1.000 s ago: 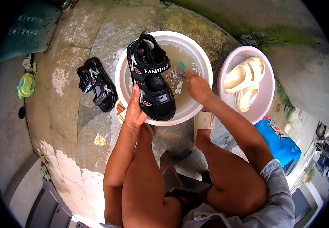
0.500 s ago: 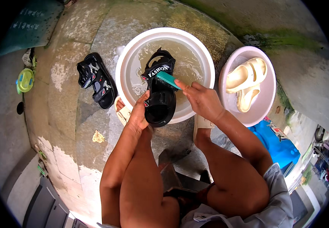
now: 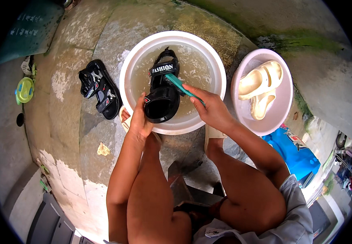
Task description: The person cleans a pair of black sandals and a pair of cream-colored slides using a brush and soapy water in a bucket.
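A black sandal (image 3: 162, 99) with strap bands is held over a white basin (image 3: 126, 61) of cloudy water. My left hand (image 3: 140, 121) grips the sandal's front end by its left edge, fingers closed on it. In my right hand (image 3: 213, 109) is a green-handled brush (image 3: 180, 84), its head set inside the sandal between the straps; the bristles are mostly hidden. The matching black sandal (image 3: 101, 89) lies on the ground left of the basin.
Right of the white basin stands a pale pink basin (image 3: 288, 99) holding two cream slippers (image 3: 263, 87). A blue bag (image 3: 292, 152) lies nearer me on the right. By the left wall is a green-yellow plastic item (image 3: 25, 90). My slippered feet flank the white basin's near side.
The sandal has shifted slightly left and up, tilting its toe end toward me. My right hand and the brush have moved a little, and the brush handle now slants more steeply.
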Available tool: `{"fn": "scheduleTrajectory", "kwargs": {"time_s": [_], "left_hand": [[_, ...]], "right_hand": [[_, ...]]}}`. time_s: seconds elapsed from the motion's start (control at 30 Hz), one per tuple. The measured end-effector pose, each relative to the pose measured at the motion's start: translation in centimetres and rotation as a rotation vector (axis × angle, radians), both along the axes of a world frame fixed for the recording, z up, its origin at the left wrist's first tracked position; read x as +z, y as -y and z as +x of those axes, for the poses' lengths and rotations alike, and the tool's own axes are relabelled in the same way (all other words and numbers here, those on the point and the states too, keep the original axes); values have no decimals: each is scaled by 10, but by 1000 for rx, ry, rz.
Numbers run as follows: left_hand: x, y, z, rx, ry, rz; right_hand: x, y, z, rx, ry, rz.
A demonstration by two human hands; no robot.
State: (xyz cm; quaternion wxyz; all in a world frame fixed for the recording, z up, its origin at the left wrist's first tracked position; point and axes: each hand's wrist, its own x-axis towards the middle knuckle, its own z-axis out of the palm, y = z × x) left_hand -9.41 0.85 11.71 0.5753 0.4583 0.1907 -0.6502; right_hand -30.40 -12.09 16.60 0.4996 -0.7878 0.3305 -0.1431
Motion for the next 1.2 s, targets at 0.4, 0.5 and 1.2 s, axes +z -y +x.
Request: {"fn": "scheduleTrajectory", "kwargs": {"time_s": [0.4, 0.5, 1.2], "left_hand": [[8, -25, 0, -67, 70, -79], [8, -22, -2, -24, 65, 65], [-32, -25, 19, 50, -398, 13]], "right_hand": [[18, -36, 10, -18, 71, -19], [24, -46, 2, 252, -77, -279], [-43, 30, 5, -60, -459, -505]]}}
